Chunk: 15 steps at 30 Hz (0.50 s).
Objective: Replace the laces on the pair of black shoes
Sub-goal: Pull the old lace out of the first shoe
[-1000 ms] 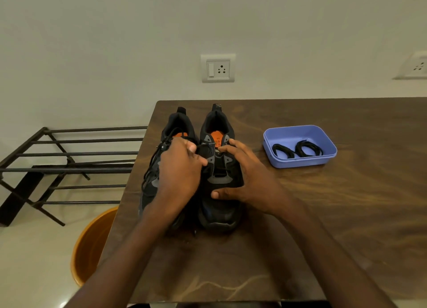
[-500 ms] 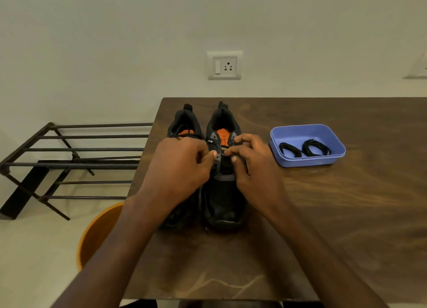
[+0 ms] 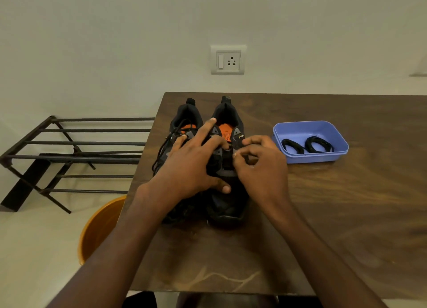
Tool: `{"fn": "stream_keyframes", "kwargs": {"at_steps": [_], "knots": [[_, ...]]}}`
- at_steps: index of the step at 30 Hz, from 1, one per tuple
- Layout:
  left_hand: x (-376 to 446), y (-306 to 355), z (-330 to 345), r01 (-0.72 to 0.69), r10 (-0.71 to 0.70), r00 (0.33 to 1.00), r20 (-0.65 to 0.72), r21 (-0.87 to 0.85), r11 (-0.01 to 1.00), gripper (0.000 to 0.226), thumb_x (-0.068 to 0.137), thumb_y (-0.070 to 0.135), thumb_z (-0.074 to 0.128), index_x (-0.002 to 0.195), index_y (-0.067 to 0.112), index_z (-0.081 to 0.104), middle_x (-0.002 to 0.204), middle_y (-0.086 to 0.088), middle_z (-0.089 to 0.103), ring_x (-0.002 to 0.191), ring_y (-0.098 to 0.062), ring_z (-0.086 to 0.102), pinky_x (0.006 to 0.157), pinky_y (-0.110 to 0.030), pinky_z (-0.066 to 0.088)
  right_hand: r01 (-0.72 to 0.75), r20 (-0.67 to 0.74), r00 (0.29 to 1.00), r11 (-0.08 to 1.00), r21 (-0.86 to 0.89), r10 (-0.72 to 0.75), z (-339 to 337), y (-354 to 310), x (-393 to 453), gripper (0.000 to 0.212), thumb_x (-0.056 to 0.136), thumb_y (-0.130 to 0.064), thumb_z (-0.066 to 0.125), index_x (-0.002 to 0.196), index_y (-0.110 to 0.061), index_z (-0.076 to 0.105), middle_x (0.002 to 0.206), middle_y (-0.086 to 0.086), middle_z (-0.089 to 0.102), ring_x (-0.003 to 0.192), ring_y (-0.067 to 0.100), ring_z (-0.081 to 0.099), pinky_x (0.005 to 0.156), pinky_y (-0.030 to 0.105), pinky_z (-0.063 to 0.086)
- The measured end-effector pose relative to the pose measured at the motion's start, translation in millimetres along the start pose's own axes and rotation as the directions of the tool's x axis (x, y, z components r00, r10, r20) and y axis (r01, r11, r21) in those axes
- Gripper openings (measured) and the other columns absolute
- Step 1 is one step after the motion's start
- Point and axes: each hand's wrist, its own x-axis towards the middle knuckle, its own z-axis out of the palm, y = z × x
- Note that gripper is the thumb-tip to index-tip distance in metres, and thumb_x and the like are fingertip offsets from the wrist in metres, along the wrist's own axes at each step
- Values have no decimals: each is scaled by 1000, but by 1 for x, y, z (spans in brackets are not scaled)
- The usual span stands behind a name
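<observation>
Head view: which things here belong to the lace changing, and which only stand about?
For the job:
- right black shoe
- left black shoe, still laced
- two coiled black laces in the blue tray

Standing about:
- metal rack
- orange bucket
- wall socket

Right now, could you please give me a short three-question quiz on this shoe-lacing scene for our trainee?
1. True or false: the blue tray holds two coiled black laces.
2. Which shoe still has a lace threaded? A) left shoe B) right shoe
3. What sits on the floor beside the table, below its left edge?

Key:
1. True.
2. A. The right shoe's eyelets look bare where the right hand pinches at them; the left hand rests spread across both shoes.
3. An orange bucket.
</observation>
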Motion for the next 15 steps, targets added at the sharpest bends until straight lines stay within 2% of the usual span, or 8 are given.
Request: {"fn": "stream_keyframes", "kwargs": {"at_steps": [2,3,4,5,7,8,12,15], "knots": [[1,0,-2,6,-5,1000,14,-32,999,93,63,62,88,138,39,38,170,14,-11,157,-24,13,127,-50,6,-90,-97,991,993,78,97,-7,0,-3,11,89,-20,73,83,-30,72,114,-10,61,96,-1,57,83,29,58],[2,0,-2,9,-8,1000,21,-50,999,93,62,61,89,136,36,40,170,15,-9,156,-24,15,126,-48,10,-83,-124,988,995,49,88,-8,0,-3,8,89,-21,72,87,-29,72,117,-9,60,100,-1,56,87,34,57],[2,0,-2,6,-5,1000,20,-72,997,91,61,59,91,134,34,42,170,16,-7,155,-25,18,125,-47,15,-29,-132,991,999,-17,27,-8,1,-4,9,89,-22,70,96,-26,73,125,-8,58,108,1,55,93,38,56],[3,1,-1,-2,3,1000,8,-96,995,90,60,58,92,131,33,43,169,17,-4,153,-25,22,123,-45,22,52,-109,992,995,-89,-61,-7,1,-3,20,89,-22,67,109,-23,71,136,-5,54,121,7,53,101,41,52],[3,-1,0,-16,12,999,-33,-131,991,93,58,57,94,131,31,44,168,15,1,150,-27,29,116,-44,33,214,2,976,955,-208,-218,-1,-1,-1,36,91,-22,66,127,-21,66,155,-4,42,142,18,41,113,44,40],[4,-2,1,-17,12,999,-41,-137,990,97,58,56,94,136,30,42,168,14,2,149,-27,30,113,-42,36,260,55,966,933,-249,-254,3,-4,0,39,91,-23,67,130,-23,65,160,-5,38,147,19,35,114,45,36],[5,-5,1,7,-9,1000,-11,-162,987,122,59,54,95,156,35,24,168,16,-3,153,-24,24,115,-46,35,237,162,967,927,-290,-196,11,0,2,30,91,-27,73,120,-26,72,163,-6,35,151,18,30,115,50,35],[6,-6,3,14,-14,1000,1,-193,981,129,57,53,96,159,39,18,167,19,-5,153,-26,25,116,-48,35,226,194,964,943,-245,-181,11,7,4,17,89,-29,75,107,-30,77,157,-8,42,145,16,37,113,53,38]]}}
